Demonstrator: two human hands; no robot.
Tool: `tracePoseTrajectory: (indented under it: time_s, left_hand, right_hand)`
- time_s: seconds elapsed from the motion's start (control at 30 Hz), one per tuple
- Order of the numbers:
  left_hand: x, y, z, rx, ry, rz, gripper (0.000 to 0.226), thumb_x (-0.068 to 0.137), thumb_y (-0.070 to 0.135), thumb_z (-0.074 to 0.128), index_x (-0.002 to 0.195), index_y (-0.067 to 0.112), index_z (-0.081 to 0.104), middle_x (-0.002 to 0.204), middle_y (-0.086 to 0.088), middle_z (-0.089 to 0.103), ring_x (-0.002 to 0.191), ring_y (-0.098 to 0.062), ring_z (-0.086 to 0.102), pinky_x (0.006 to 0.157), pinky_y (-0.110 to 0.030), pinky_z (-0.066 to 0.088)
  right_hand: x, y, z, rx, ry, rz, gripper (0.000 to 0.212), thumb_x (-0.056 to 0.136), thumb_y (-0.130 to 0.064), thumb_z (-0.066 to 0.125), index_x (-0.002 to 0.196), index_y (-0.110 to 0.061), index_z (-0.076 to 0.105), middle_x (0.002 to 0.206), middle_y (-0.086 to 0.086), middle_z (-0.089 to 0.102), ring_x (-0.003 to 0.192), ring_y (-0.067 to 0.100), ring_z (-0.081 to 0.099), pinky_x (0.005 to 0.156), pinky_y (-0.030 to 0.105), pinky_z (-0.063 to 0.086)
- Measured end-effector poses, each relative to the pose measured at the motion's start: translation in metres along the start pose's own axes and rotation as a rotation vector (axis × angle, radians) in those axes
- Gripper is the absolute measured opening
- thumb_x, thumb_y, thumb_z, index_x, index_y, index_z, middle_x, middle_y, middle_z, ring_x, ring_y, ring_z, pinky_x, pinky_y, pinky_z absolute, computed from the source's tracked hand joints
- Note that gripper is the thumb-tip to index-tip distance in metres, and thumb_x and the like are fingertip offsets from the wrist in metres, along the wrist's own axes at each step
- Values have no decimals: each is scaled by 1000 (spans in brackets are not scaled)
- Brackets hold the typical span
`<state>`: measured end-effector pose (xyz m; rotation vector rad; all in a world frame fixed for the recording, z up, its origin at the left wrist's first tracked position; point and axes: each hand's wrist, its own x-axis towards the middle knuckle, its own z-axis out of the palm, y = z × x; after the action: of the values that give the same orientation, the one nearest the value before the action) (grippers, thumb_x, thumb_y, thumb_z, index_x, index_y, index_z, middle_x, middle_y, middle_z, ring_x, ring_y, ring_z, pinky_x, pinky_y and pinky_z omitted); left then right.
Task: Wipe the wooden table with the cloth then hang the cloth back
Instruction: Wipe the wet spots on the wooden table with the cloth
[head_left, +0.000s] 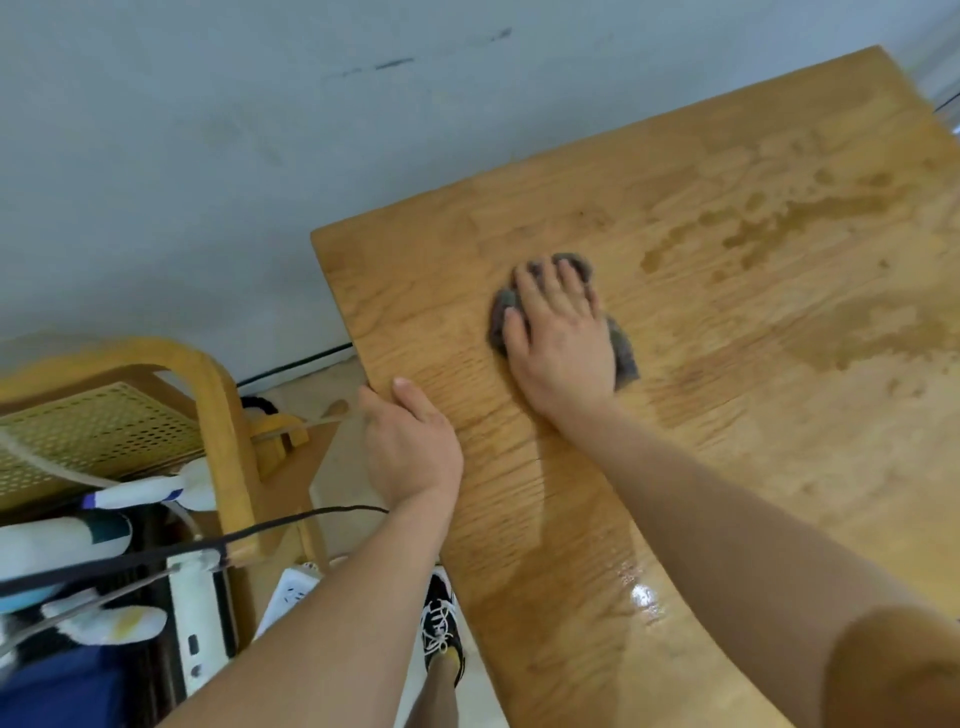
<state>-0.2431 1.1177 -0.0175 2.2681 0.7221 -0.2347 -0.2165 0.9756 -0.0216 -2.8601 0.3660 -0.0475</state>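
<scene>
— How far along is the wiping?

— Midway, I judge; the right hand lies flat on the grey cloth, fingers straight and pressing down, not curled round it; the cloth is bunched under the palm, on the counter towards its left end, a little in from the edge.

— And the other one?

— The left hand holds the counter's left edge, thumb on top, fingers over the side; it looks like a brace for the push.

— What is done, then?

— Damp streaks show on the far right part, and there is a wet sheen near the person; those stretches seem to have had a pass; the patch round the cloth looks drier, though the grain makes it hard to tell.

— What is left?

— The rest of the surface, I think; then the whole second step, since the cloth is on the counter and not hung; no hook or rail shows, only a wooden chair to the left.
</scene>
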Motion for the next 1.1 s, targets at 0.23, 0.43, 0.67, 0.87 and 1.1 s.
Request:
tracePoseTrajectory:
  time_s: [0.23,0.43,0.67,0.87,1.1]
  left_hand:
    - [-1,0,-2,-5,-21,44,37,101,34,25,118,5,42,102,-23,65,86,-40,61,59,-33,29]
    - [2,-1,-2,-91,-36,43,41,100,34,27,129,8,39,112,-19,62,94,-38,60,66,-35,40]
    - [4,-4,1,-143,-16,84,57,92,51,13,131,16,35,103,-9,65,80,-31,64,68,-47,54]
    - [0,-5,-1,-92,-29,70,56,93,48,14,135,17,33,114,-12,63,89,-34,63,71,-47,53]
    - [2,-3,1,-89,-32,58,52,95,45,17,135,17,34,118,-11,61,90,-35,62,69,-41,51]
  right_hand:
    - [-99,8,-10,41,-215,-498,46,100,-33,42,144,-21,45,154,0,36,147,17,23,116,49,25]
    - [-25,2,-5,-14,-252,-690,49,100,-35,35,147,-22,41,155,0,35,146,18,24,118,49,21]
    - [120,-110,31,-5,-162,-514,49,98,-37,32,142,-23,46,150,-4,44,145,17,26,117,49,18]
    - [62,-74,20,40,-173,-684,48,98,-36,34,143,-25,47,152,0,42,145,20,28,117,45,20]
    - [22,-5,-5,-50,-313,-811,50,98,-39,37,148,-29,37,157,-2,32,147,19,21,119,46,18]
